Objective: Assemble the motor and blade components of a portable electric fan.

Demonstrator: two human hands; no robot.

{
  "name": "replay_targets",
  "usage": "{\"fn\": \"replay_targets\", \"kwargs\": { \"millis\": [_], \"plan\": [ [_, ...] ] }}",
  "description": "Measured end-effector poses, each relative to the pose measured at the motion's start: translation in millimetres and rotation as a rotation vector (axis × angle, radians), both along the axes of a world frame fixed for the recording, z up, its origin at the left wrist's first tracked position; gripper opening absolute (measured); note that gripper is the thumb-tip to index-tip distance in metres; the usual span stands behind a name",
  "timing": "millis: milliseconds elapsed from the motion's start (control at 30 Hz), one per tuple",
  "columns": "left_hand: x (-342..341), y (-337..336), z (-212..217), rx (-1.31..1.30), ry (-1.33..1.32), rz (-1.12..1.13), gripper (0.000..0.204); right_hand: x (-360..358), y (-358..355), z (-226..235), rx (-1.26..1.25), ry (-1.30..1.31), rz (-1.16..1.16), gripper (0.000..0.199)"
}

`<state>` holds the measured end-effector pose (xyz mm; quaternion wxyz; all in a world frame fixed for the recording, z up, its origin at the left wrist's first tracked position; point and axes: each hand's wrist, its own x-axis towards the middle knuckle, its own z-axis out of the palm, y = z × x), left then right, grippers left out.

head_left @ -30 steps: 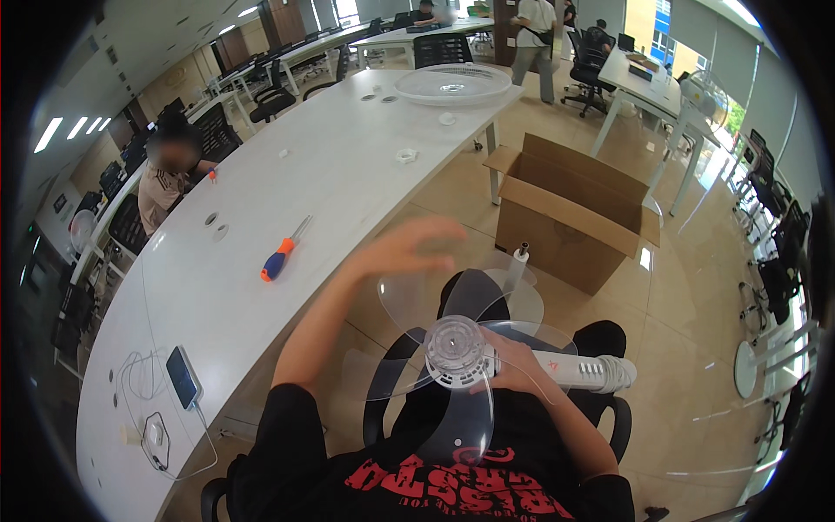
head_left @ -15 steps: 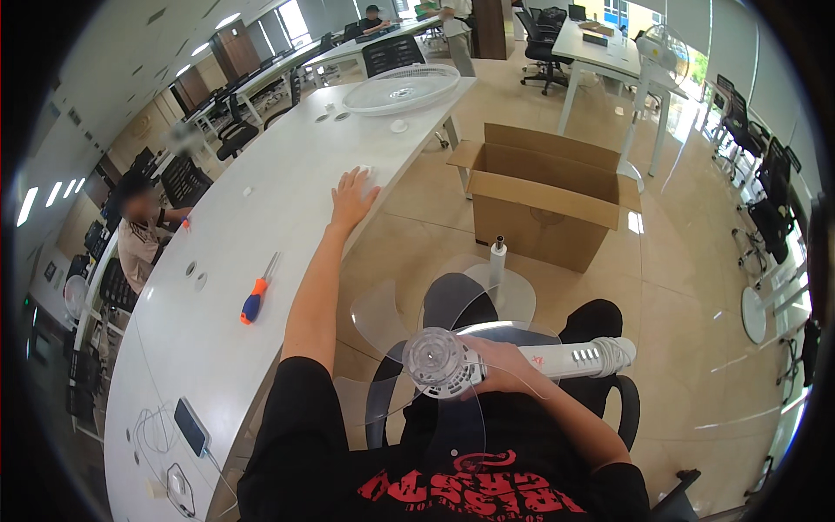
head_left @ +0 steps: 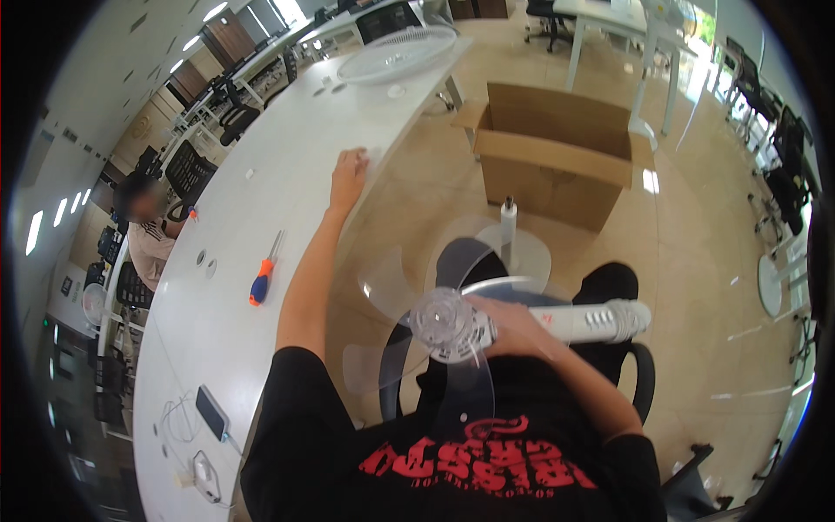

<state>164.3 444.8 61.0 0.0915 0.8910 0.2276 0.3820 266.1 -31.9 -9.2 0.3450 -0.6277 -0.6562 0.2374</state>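
Observation:
A white electric fan (head_left: 565,324) without its guard lies across my lap, its cord coiled round the far right end of its column. My right hand (head_left: 515,327) is wrapped round it just behind the motor housing. Transparent fan blades (head_left: 470,383) spread out from the clear round hub (head_left: 437,318). Out on the white table (head_left: 304,174), close to its right edge, my left hand (head_left: 349,178) has its fingers curled together at a small white part, mostly hidden by the fingertips.
A white fan guard (head_left: 396,56) lies at the table's far end. An orange-and-blue screwdriver (head_left: 262,280), a phone (head_left: 211,412) and cables lie nearer. An open cardboard box (head_left: 548,178) and a white stand base with a pole (head_left: 509,233) are on the floor. Someone (head_left: 150,228) sits across the table.
The fingers of my left hand have gone from spread over the tabletop to curled together at the small white part. My right hand keeps its hold on the fan. The view has shifted.

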Motion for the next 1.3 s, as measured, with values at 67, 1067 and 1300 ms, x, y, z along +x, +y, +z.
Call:
{"fn": "replay_targets", "kwargs": {
  "millis": [67,1067,1300],
  "plan": [
    [-2.7,-31.4,1.5,-0.122,-0.064,-0.090,0.028,2.7,-1.0,-3.7,-0.022,0.022,-0.013,0.114],
    [-128.0,-129.3,46.6,-0.635,-0.215,-0.335,0.035,-7.6,-1.6,2.7,-0.073,-0.008,-0.019,0.123],
    [-153.1,-17.6,-15.1,-0.417,-0.242,0.151,0.033,-8.7,5.8,-1.3,-0.065,-0.035,0.010,0.121]
  ]
}}
